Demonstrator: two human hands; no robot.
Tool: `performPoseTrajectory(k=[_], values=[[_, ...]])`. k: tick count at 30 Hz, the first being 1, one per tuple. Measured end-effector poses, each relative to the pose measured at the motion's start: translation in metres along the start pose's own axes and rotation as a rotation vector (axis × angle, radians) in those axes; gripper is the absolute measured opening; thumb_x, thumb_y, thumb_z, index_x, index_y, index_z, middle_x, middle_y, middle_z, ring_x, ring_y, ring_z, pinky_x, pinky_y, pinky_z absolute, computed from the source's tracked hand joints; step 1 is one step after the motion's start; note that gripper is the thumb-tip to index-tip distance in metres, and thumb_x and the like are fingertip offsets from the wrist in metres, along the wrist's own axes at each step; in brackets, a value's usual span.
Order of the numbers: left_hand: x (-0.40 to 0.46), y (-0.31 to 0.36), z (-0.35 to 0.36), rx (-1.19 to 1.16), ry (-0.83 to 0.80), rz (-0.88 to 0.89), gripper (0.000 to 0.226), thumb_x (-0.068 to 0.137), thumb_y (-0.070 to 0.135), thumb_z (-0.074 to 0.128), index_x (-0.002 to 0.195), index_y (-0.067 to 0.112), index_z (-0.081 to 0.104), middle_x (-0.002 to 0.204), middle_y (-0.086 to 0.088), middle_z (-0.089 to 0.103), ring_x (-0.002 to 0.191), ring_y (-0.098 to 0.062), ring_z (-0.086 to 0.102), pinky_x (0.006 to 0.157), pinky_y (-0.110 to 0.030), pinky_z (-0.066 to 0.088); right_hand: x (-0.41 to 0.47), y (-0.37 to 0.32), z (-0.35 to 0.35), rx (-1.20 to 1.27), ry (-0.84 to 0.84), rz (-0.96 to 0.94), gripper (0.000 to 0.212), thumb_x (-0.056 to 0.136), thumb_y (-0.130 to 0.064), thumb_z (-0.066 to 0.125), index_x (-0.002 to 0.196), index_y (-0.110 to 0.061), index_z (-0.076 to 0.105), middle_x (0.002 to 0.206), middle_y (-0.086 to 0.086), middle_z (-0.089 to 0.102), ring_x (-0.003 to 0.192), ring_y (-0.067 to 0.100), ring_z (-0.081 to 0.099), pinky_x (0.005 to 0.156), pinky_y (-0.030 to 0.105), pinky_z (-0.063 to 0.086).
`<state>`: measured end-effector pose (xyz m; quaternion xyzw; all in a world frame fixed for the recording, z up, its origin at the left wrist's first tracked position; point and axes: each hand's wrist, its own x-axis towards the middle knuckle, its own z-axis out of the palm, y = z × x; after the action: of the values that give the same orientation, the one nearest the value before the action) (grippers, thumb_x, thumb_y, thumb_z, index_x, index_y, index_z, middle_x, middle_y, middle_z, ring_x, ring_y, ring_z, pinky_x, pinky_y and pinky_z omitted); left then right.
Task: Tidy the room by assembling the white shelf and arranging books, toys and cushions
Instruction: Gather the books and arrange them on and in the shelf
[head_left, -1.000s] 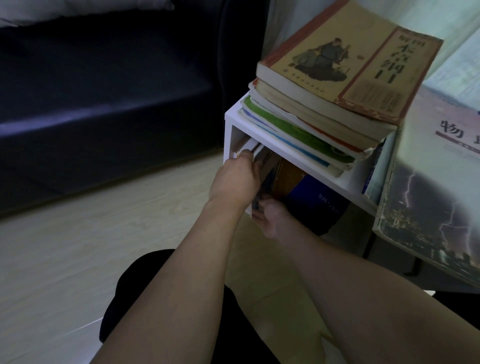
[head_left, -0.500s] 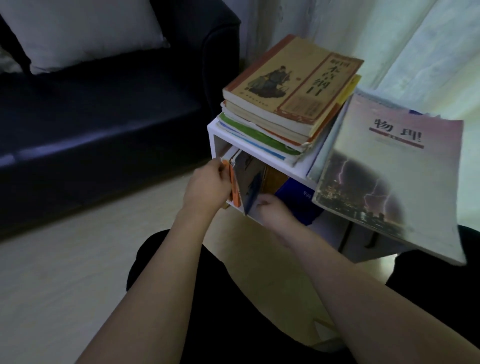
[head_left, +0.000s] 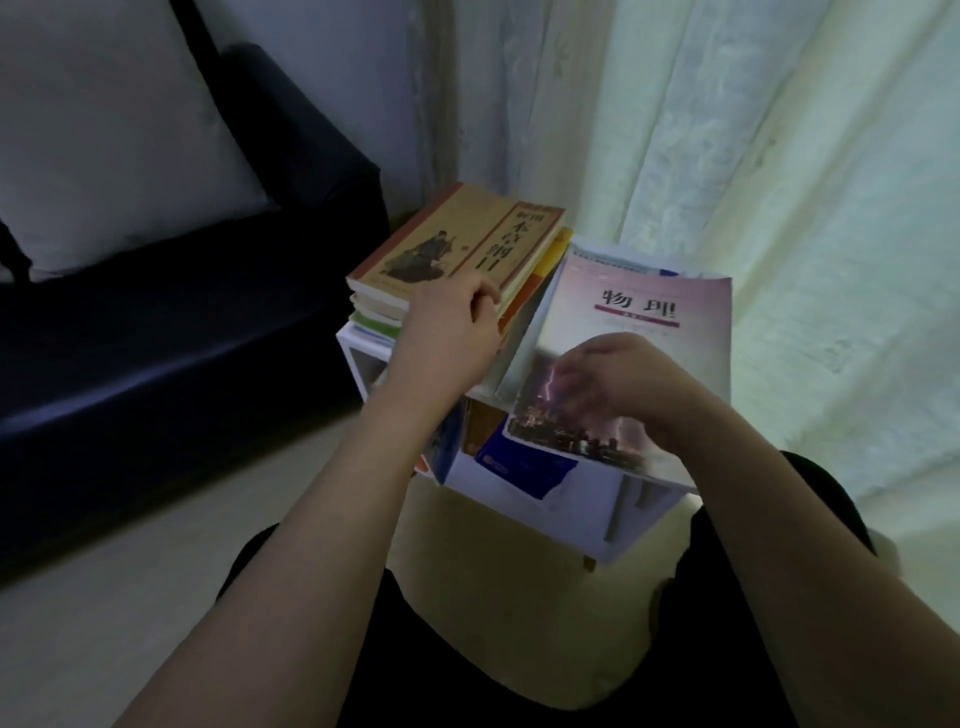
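On top of the white shelf (head_left: 358, 347), at its left end, I see a stack of books capped by a thick tan-covered book (head_left: 457, 244). My left hand (head_left: 449, 327) sits at the stack's near right corner with fingers loosely curled; whether they grip a book or only touch the edge I cannot tell. Just right of the stack, a pink physics textbook (head_left: 654, 322) with a lightning cover leans tilted off the shelf's top, overhanging toward me, probably because the stack leaves it no flat room. My right hand (head_left: 618, 379) hangs blurred over that cover, fingers bent, and I cannot say if it holds anything. Inside the shelf's lower opening stand a few books, among them a blue book (head_left: 524, 462) slumped at an angle. Left of the shelf is a dark sofa (head_left: 182, 322) with a white cushion (head_left: 114, 156) propped against its back; behind the shelf hangs a pale curtain (head_left: 753, 156). I judge the shelf assembled and book sorting underway, the leaning textbook needing a steadier place.
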<state>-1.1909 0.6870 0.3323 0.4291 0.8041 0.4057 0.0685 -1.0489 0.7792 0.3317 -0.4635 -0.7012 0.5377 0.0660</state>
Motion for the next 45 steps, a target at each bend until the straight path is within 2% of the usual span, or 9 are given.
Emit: performPoseTrajectory(k=[5, 11, 20, 25, 30, 35, 39, 42, 45], values=[[0.005, 0.032, 0.044, 0.315, -0.269, -0.055, 0.006, 0.091, 0.018, 0.056, 0.097, 0.017, 0.055, 0.082, 0.003, 0.052, 0.081, -0.015, 0.057, 0.062, -0.024, 0.043, 0.024, 0.037, -0.029, -0.527, 0.428, 0.131, 0.044, 0.085, -0.013, 0.044, 0.129, -0.008, 0.044, 0.137, 0.016, 0.040, 0.122, 0.035, 0.038, 0.100, 0.039, 0.033], [0.002, 0.047, 0.069, 0.396, -0.419, -0.151, 0.004, 0.087, 0.015, 0.056, 0.087, 0.013, 0.054, 0.086, -0.006, 0.058, 0.078, -0.019, 0.058, 0.067, -0.031, 0.052, 0.038, 0.054, -0.027, -0.396, 0.553, 0.238, 0.065, 0.079, -0.013, 0.053, 0.138, -0.007, 0.025, 0.152, 0.017, 0.013, 0.136, 0.035, 0.018, 0.114, 0.045, 0.015], [0.002, 0.048, 0.077, -0.160, -0.285, -0.615, 0.020, 0.088, 0.010, 0.047, 0.108, 0.009, 0.048, 0.088, -0.007, 0.053, 0.086, -0.026, 0.058, 0.084, -0.040, 0.055, 0.039, 0.050, -0.035, -0.080, 0.801, 0.401, 0.054, 0.082, -0.013, 0.051, 0.134, -0.007, 0.036, 0.134, 0.019, 0.037, 0.122, 0.035, 0.037, 0.105, 0.043, 0.026], [-0.014, 0.043, 0.064, -0.498, -0.216, -0.586, 0.042, 0.089, 0.012, 0.051, 0.131, 0.016, 0.046, 0.103, 0.001, 0.054, 0.094, -0.020, 0.056, 0.075, -0.035, 0.052, 0.017, 0.026, -0.039, 0.348, 1.002, 0.207, 0.027, 0.091, -0.015, 0.034, 0.094, -0.015, 0.061, 0.104, 0.006, 0.064, 0.085, 0.021, 0.052, 0.096, 0.040, 0.037], [-0.026, 0.026, 0.007, -0.926, 0.100, -0.435, 0.028, 0.093, 0.035, 0.059, 0.117, 0.019, 0.061, 0.105, -0.002, 0.072, 0.094, -0.023, 0.069, 0.077, -0.038, 0.056, -0.015, -0.001, 0.006, 0.747, 0.895, -0.201, 0.026, 0.083, 0.003, 0.037, 0.068, -0.014, 0.048, 0.061, -0.004, 0.050, 0.042, 0.000, 0.044, 0.044, 0.012, 0.036], [-0.041, -0.022, -0.031, -0.987, 0.226, -0.386, 0.047, 0.086, 0.051, 0.063, 0.119, 0.018, 0.063, 0.115, -0.009, 0.070, 0.105, -0.030, 0.067, 0.095, -0.055, 0.051, -0.019, 0.023, 0.092, 0.619, 0.662, -0.382, 0.017, 0.078, 0.002, 0.043, 0.070, -0.010, 0.051, 0.065, 0.002, 0.050, 0.059, 0.013, 0.046, 0.047, 0.018, 0.035], [-0.062, -0.064, -0.046, -0.861, 0.247, -0.459, 0.039, 0.086, 0.045, 0.066, 0.112, 0.016, 0.066, 0.109, -0.009, 0.071, 0.103, -0.030, 0.066, 0.095, -0.054, 0.051, -0.003, 0.051, 0.136, 0.589, 0.496, -0.247, 0.035, 0.077, 0.011, 0.039, 0.065, -0.020, 0.050, 0.063, -0.002, 0.049, 0.057, 0.009, 0.043, 0.052, 0.016, 0.036], [-0.074, -0.097, -0.055, -0.742, 0.245, -0.493, 0.023, 0.086, 0.026, 0.069, 0.106, 0.015, 0.070, 0.103, -0.008, 0.072, 0.100, -0.027, 0.067, 0.090, -0.048, 0.054, 0.008, 0.072, 0.162, 0.523, 0.417, -0.106, 0.023, 0.074, 0.009, 0.035, 0.070, -0.005, 0.053, 0.066, 0.006, 0.052, 0.065, 0.019, 0.048, 0.058, 0.024, 0.036], [-0.080, -0.128, -0.052, -0.435, 0.033, -0.496, 0.019, 0.089, 0.016, 0.065, 0.105, 0.023, 0.072, 0.102, 0.002, 0.071, 0.100, -0.017, 0.064, 0.088, -0.038, 0.052, 0.023, 0.096, 0.178, 0.632, 0.432, 0.127, 0.027, 0.085, 0.007, 0.039, 0.079, -0.010, 0.059, 0.070, 0.004, 0.060, 0.063, 0.022, 0.059, 0.047, 0.018, 0.046]])
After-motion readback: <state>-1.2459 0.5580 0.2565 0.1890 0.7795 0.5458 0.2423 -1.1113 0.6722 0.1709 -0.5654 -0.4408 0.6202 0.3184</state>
